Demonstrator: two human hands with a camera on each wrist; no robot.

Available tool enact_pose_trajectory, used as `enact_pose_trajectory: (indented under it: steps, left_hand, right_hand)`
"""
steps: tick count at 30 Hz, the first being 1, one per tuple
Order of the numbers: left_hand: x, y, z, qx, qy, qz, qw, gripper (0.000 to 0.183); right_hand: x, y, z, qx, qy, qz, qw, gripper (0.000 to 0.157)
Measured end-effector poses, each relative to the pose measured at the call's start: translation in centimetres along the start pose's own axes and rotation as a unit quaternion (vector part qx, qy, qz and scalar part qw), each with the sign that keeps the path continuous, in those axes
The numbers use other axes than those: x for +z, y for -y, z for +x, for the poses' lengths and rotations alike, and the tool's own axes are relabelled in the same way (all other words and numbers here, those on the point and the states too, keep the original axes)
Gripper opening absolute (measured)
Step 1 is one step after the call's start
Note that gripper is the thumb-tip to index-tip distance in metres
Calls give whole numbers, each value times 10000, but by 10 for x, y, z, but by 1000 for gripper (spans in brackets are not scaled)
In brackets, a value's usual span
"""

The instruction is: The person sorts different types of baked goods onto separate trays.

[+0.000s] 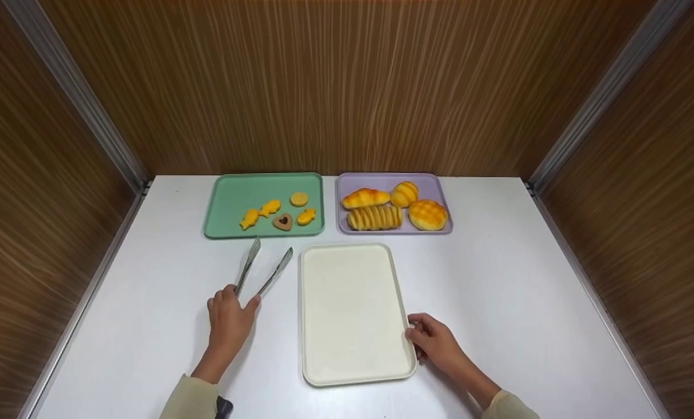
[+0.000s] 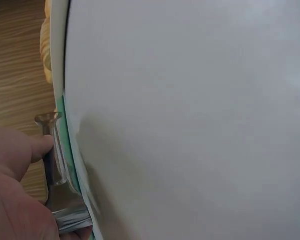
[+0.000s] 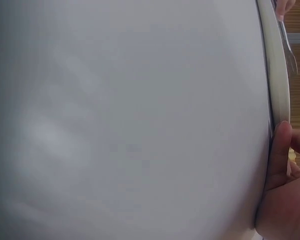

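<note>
My left hand [image 1: 230,320] holds a pair of metal tongs [image 1: 248,265], whose two arms are spread apart and point toward the green tray [image 1: 230,201]. In the left wrist view, the thumb lies along the shiny tongs [image 2: 69,207]. At the cream tray's right edge, near its front corner, my right hand [image 1: 440,343] grips the rim with thumb and fingers. The cream tray [image 1: 352,314] lies flat with nothing on it. In the right wrist view, the fingers [image 3: 280,155] meet the tray's side [image 3: 277,75].
Fish-shaped pieces [image 1: 270,208], a round biscuit [image 1: 299,199] and a heart-shaped cookie [image 1: 283,222] lie on the green tray. Beside it, a purple tray [image 1: 444,203] bears a croissant [image 1: 365,198], a ridged loaf [image 1: 374,218] and two buns [image 1: 427,215]. Wood-grain panels [image 1: 335,87] enclose the white table [image 1: 533,302].
</note>
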State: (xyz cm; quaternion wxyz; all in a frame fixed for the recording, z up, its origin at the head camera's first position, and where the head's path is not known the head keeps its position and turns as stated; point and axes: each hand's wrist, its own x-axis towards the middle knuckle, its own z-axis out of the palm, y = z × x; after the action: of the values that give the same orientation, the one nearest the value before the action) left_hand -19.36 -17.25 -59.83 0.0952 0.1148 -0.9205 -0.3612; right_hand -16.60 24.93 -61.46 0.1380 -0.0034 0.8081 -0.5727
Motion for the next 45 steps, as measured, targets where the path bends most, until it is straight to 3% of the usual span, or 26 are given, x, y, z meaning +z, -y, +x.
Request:
enact_pose_trajectory:
  steps: [19,29,34,42,45]
  left_hand:
    - [-6,4,4,-412,321,25,9986,64]
    - [-9,5,2,-540,300,-23,9981,66]
    - [-6,2,3,-542,290,27,9981,70]
    - [-5,-3,4,-507,518,105,9973,90]
    - [-8,-5,3,-326,403,423,9978,94]
  right_hand:
    - [-2,2,6,-101,-26,2,9999,40]
    - [0,2,8,-158,-33,79,9998,36]
    - [-3,6,7,-133,-138,225,9996,37]
    - [-15,14,4,385,-191,506,9978,39]
    - [-21,24,4,282,-457,228,9983,36]
